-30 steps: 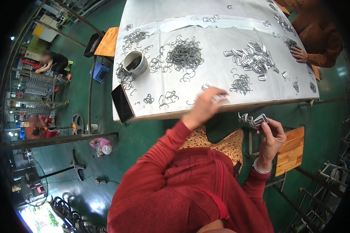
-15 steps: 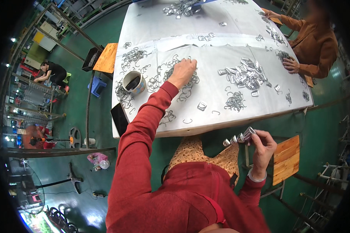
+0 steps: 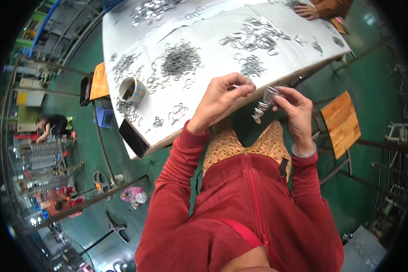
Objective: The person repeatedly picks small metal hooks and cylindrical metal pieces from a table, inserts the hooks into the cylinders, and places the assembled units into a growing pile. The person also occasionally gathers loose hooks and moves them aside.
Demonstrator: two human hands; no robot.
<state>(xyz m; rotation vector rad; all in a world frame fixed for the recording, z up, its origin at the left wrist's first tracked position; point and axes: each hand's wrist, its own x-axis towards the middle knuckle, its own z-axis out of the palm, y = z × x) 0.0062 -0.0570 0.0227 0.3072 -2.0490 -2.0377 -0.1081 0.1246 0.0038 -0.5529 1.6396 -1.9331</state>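
We look down past red sleeves at two bare hands near the front edge of a white-covered table (image 3: 213,56). Our right hand (image 3: 297,109) grasps a short chain of shiny metal buckles (image 3: 268,97) by its upper, largest piece, pinched between thumb and fingers; the smaller links hang below, just off the table edge, above the floor. A pale bracelet (image 3: 305,154) circles that wrist. Our left hand (image 3: 224,97) is beside the chain but apart from it, its thumb and forefinger drawn close together; something tiny may show at the tips, but we cannot tell whether they hold it.

On the table, just beyond our hands, we see a small heap of wire hooks (image 3: 252,66). Behind it spreads a wide pile of loose silver buckles (image 3: 258,37), and to its left lies a large dark mound of hooks (image 3: 180,59). Farther left stands a patterned cup (image 3: 139,93) with something dark inside, and a black phone (image 3: 133,138) lies at the near left corner. At the far right, a co-worker's hand (image 3: 307,11) rests on the table. A wooden stool (image 3: 341,124) stands on the green floor to our right.
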